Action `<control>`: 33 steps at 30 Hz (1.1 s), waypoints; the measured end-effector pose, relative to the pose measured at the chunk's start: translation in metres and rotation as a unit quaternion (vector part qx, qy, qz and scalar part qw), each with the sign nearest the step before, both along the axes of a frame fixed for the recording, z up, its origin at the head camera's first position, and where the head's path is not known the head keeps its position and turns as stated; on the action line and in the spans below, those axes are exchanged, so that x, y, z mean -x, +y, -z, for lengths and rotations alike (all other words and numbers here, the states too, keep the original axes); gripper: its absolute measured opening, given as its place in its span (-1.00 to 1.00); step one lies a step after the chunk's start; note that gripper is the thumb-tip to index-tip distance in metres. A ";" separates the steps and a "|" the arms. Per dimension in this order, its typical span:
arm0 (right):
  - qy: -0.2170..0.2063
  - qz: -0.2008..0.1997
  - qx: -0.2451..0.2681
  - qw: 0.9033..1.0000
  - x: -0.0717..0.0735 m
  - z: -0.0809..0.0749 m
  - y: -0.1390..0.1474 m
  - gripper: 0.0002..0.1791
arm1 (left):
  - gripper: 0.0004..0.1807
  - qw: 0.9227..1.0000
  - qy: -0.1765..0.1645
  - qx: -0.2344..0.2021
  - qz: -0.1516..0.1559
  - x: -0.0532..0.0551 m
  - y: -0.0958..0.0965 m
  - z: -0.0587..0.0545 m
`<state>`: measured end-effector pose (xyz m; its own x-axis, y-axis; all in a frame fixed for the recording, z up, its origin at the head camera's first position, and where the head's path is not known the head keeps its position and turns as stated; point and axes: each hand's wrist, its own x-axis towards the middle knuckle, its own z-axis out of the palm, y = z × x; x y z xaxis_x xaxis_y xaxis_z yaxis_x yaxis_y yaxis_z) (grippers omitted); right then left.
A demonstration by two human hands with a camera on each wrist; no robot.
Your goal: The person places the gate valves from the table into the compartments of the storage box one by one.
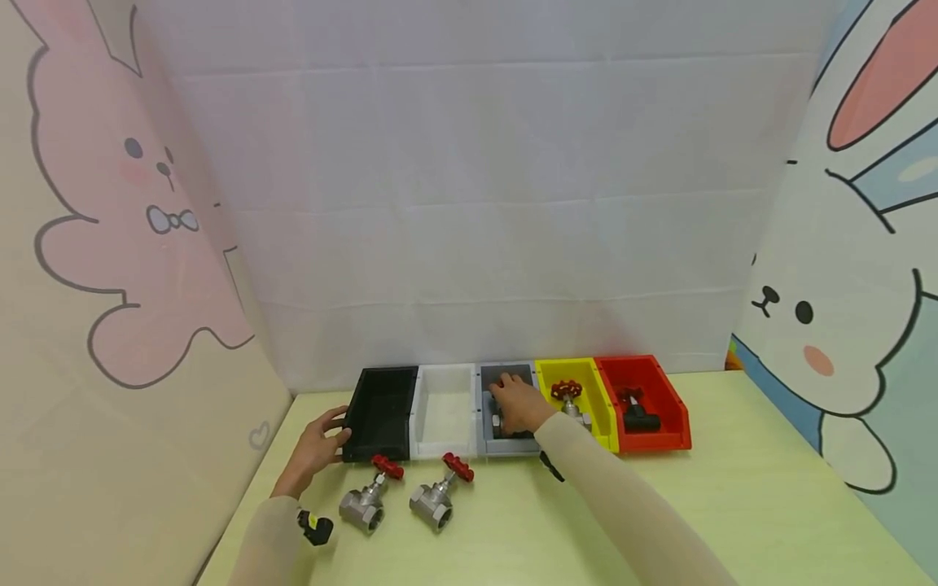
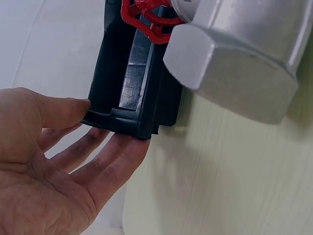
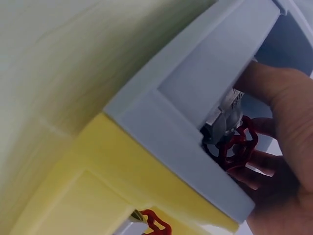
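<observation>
My left hand (image 1: 315,448) holds the left end of a black bin (image 1: 381,411); in the left wrist view its thumb lies at the rim and the fingers press the outer wall. Inside the grey bin (image 1: 507,447), my right hand (image 1: 519,404) grips a metal valve (image 3: 229,115) with a red handwheel (image 3: 239,147). Fingers hide part of that valve. Two more silver valves with red handwheels lie on the table in front of the bins, a left valve (image 1: 361,509) and a right valve (image 1: 432,503).
Between the black and grey bins stands a white bin (image 1: 445,411). To the right, a yellow bin (image 1: 604,415) contains a red-wheeled valve (image 1: 567,391). A red bin (image 1: 677,427) at the row's end contains a black fitting (image 1: 642,417). Behind the row hangs a white cloth (image 1: 476,244).
</observation>
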<state>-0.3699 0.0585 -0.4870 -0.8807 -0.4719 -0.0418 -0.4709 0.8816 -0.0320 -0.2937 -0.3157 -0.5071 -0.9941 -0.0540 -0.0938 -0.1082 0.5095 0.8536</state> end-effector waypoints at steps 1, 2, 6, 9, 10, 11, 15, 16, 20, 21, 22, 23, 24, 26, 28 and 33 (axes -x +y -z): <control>0.002 0.001 0.000 1.000 0.000 0.000 0.001 -0.11 | -0.42 1.000 0.002 0.003 0.003 0.000 0.000 0.000; 0.002 0.001 0.000 1.000 0.000 0.000 0.001 -0.11 | -0.42 1.000 0.000 0.001 0.000 0.000 0.000 0.000; 0.005 -0.006 0.002 1.000 -0.001 0.000 0.006 -0.10 | -0.42 1.000 -0.001 0.002 0.002 -0.001 0.000 0.003; 0.014 -0.012 0.008 1.000 -0.004 -0.004 0.010 -0.10 | -0.42 1.000 0.000 0.000 0.001 -0.002 0.000 0.004; 0.014 -0.012 0.011 1.000 -0.004 -0.006 0.012 -0.10 | -0.42 1.000 0.001 -0.001 0.002 -0.003 0.000 0.003; 0.017 -0.013 0.012 1.000 -0.004 -0.008 0.013 -0.11 | -0.42 1.000 0.003 -0.001 0.003 -0.003 0.001 0.003; 0.012 -0.018 0.039 0.999 -0.006 -0.013 0.020 -0.13 | -0.43 1.000 0.005 -0.003 0.004 -0.004 0.001 0.001; 0.010 -0.020 0.047 0.999 -0.006 -0.013 0.022 -0.15 | -0.43 1.000 0.006 -0.003 0.004 -0.004 0.001 0.001; 0.000 -0.020 0.082 0.996 -0.008 -0.016 0.027 -0.20 | -0.43 1.000 0.004 0.000 0.002 -0.003 0.000 0.000; 0.000 -0.017 0.084 0.996 -0.009 -0.017 0.028 -0.21 | -0.43 1.000 0.003 -0.001 0.002 -0.003 0.000 0.000; -0.002 -0.011 0.089 0.996 -0.009 -0.018 0.029 -0.21 | -0.42 1.000 0.003 0.000 0.003 -0.003 0.000 0.000; -0.003 -0.008 0.096 0.995 -0.010 -0.020 0.030 -0.21 | -0.42 1.000 0.003 0.001 0.004 -0.003 0.000 0.000; -0.002 -0.005 0.104 0.995 -0.010 -0.022 0.031 -0.21 | -0.42 1.000 0.002 0.001 0.004 -0.003 0.000 0.000; 0.001 -0.003 0.120 0.993 -0.012 -0.026 0.033 -0.20 | -0.42 1.000 0.000 0.002 0.005 -0.003 -0.001 0.000; 0.008 -0.003 0.138 0.990 -0.015 -0.032 0.036 -0.19 | -0.42 1.000 -0.001 0.002 0.005 -0.004 -0.001 0.000; 0.018 0.002 0.154 0.988 -0.020 -0.044 0.046 -0.19 | -0.42 1.000 0.001 0.000 0.004 -0.005 0.000 -0.001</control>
<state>-0.3497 0.1046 -0.4427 -0.8808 -0.4538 0.1352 -0.4732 0.8347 -0.2817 -0.2890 -0.3157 -0.5065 -0.9948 -0.0453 -0.0915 -0.1018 0.5096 0.8544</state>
